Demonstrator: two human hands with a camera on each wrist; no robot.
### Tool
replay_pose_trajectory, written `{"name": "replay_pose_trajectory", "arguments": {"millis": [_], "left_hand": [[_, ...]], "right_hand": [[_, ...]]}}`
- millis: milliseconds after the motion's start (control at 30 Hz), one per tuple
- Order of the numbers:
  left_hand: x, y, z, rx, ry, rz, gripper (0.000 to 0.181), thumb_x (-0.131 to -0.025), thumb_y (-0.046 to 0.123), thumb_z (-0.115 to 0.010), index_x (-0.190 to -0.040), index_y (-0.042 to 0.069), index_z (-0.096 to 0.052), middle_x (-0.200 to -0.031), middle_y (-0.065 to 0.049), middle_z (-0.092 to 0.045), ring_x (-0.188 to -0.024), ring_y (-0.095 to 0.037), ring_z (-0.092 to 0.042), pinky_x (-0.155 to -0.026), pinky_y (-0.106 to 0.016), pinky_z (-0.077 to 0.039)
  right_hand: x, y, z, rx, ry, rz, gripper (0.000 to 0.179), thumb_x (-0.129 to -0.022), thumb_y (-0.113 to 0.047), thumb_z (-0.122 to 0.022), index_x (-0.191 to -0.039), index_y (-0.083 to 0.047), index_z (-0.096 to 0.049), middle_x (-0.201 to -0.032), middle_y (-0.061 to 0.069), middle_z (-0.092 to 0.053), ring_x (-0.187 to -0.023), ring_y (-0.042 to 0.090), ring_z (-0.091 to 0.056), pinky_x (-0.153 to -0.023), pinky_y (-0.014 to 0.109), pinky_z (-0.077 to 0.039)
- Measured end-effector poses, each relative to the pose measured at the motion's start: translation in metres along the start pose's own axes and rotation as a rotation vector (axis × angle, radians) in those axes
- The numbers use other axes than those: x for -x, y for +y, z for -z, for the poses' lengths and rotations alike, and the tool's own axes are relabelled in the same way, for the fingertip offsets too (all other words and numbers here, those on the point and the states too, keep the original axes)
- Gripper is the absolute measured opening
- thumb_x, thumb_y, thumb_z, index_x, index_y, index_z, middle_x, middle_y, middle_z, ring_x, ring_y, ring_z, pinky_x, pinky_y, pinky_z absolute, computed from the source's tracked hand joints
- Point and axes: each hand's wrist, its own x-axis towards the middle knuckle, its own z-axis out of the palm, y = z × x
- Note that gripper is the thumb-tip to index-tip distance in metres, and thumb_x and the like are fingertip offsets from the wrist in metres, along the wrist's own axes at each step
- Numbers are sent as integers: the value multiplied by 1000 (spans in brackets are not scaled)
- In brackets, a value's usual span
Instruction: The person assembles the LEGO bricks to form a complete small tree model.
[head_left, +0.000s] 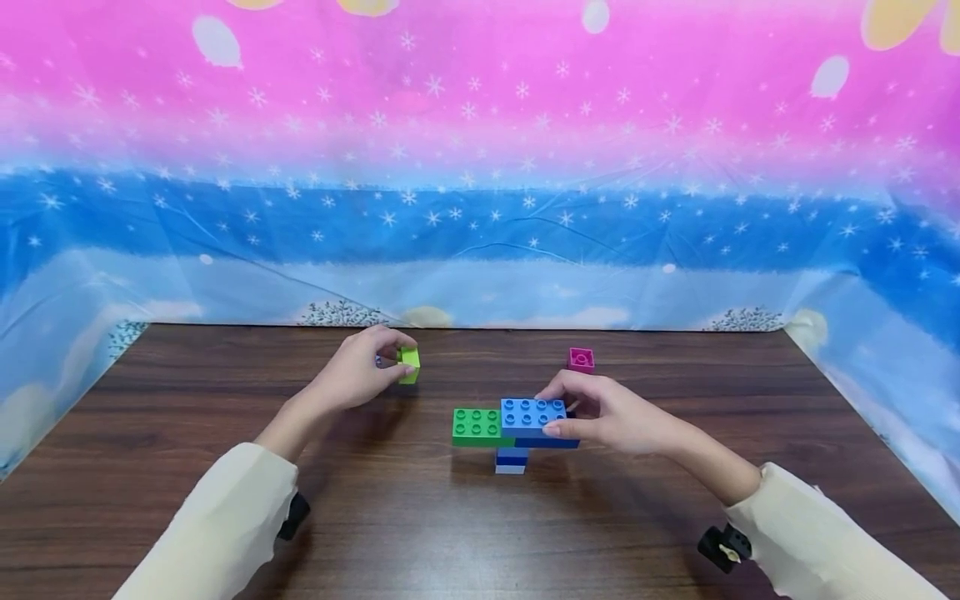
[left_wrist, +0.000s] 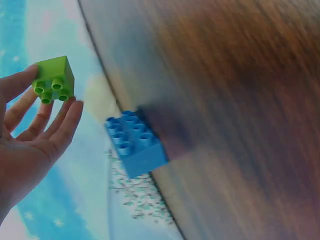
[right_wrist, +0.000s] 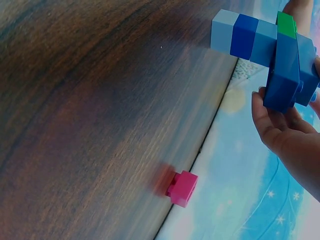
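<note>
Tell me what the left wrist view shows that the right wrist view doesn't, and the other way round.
Only the left wrist view shows the lime green block, pinched by the left hand, and a loose blue block near the table's edge.

Only the right wrist view shows the pink block and the blue-and-green stack, gripped by the right hand.

Both show the wooden table and the patterned cloth beyond it.

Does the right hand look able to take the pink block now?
Probably not yet: the right hand is busy gripping the blue and green structure, although the pink block lies just beyond it, uncovered.
</note>
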Motion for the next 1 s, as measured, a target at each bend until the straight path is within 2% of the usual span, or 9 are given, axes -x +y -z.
{"name": "replay_pose_trajectory", "arguments": {"millis": [300, 567, 700, 833, 1000], "left_hand": [[14, 30, 3, 44, -40, -99, 28, -83, 7, -67, -109, -1, -60, -101, -8, -57, -91, -23, -58, -75, -36, -48], [26, 62, 2, -17, -41, -217, 24, -82, 8, -67, -104, 1, -62, -99, -5, -58, -82, -16, -54, -65, -29, -46], [29, 73, -1, 23, -65, -274, 23, -82, 7, -67, -104, 2, -62, -100, -5, -59, -76, -13, -52, -62, -23, -46], [30, 81, -6, 73, -100, -278, 26, -82, 8, -68, -106, 1, -61, -95, -5, -61, -74, -11, -55, -62, -20, -48], [28, 87, -13, 64, -121, -238, 33, -80, 11, -70, -109, 0, -60, -92, -4, -61, -76, -12, -55, -62, -19, -47]], "right_hand": [[0, 0, 0, 3, 2, -2, 26, -88, -21, -63, -111, -12, -56, -103, 2, -56, -92, 20, -54, -77, 34, -49], [0, 0, 0, 4, 1, 0, 26, -88, -21, -62, -111, -12, -56, -103, 2, -56, -93, 20, -54, -77, 33, -49], [0, 0, 1, 6, 5, 3, 25, -88, -21, -62, -111, -12, -56, -103, 2, -56, -92, 20, -54, -77, 34, -49], [0, 0, 1, 1, 5, 3, 25, -88, -21, -62, -111, -12, -56, -103, 2, -56, -92, 20, -54, -77, 34, -49], [-1, -1, 0, -6, 0, 2, 25, -88, -21, -62, -110, -12, -56, -102, 2, -56, -92, 20, -54, -77, 34, -49]]}}
